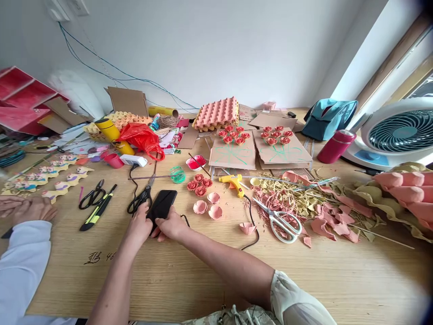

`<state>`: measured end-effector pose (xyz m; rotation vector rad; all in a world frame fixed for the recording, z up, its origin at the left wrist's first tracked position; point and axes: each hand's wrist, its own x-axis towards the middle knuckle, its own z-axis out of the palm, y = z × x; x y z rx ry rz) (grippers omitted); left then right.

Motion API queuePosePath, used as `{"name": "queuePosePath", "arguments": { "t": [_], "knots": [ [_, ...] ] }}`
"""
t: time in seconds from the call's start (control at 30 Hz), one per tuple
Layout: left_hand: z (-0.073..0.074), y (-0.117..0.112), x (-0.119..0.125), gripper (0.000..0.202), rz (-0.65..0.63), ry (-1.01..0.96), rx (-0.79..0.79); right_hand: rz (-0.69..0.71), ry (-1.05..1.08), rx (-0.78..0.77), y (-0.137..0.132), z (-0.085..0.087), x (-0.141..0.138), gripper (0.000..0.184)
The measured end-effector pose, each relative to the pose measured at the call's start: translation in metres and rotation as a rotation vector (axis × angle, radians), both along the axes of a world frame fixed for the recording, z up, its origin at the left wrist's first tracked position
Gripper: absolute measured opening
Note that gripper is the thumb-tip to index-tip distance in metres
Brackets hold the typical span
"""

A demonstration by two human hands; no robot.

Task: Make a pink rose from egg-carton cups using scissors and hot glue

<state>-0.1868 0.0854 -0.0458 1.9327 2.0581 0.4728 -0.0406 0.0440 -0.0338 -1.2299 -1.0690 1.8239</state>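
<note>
Steadying a black phone [163,203] is what we're doing right now, left of centre on the tabletop [216,275] and in from the front edge. Our right hand [171,223] is gripping its lower end, thumb lying over the dark screen and fingers tucking in below, probably so it isn't slipping. Our left hand [139,223] is curling in at the phone's left side; we can't tell if those fingers are really gripping or just bracing. They're also sitting right by the handles of the black scissors [145,195], whose blades are pointing toward the back edge, so the loops are facing us, handy for grabbing.

To the right of the phone, red flowers [200,191] are clustering near pale pink cups [215,212], seemingly sorted by stage. The yellow glue gun [237,183] is lying just beyond, its cord trailing toward the front edge. White-handled scissors [284,225] are resting beside the carton scraps [324,221], which are spreading toward the right edge, maybe pushed there to be out of our way. Over at the left edge, someone else's hand [32,210] is keeping to its own patch.
</note>
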Motion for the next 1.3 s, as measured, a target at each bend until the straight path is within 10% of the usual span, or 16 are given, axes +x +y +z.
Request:
{"name": "queuePosePath", "arguments": {
  "t": [0.43, 0.63, 0.8, 0.9, 1.1, 1.3],
  "knots": [
    [0.020, -0.013, 0.001, 0.061, 0.026, 0.029, -0.035, -0.005, 0.181, -0.058, -0.014, -0.011, -0.005, 0.043],
    [0.026, -0.008, -0.001, 0.064, 0.062, 0.001, -0.056, 0.000, 0.165, -0.068, -0.016, 0.004, 0.005, 0.033],
    [0.030, -0.015, 0.008, 0.063, 0.035, -0.032, 0.067, 0.156, 0.115, 0.157, -0.058, 0.027, 0.025, 0.063],
    [0.036, -0.033, 0.038, 0.050, -0.050, -0.068, 0.120, 0.255, -0.044, 0.385, -0.095, 0.038, 0.062, 0.053],
    [0.049, -0.087, 0.143, 0.025, -0.491, -0.261, 0.172, -0.192, -0.433, 0.507, -0.137, 0.050, 0.188, 0.022],
    [0.038, -0.116, 0.213, 0.014, -0.799, -0.116, 0.180, -0.464, -1.318, 0.721, -0.158, 0.014, 0.297, 0.019]
  ]
}}
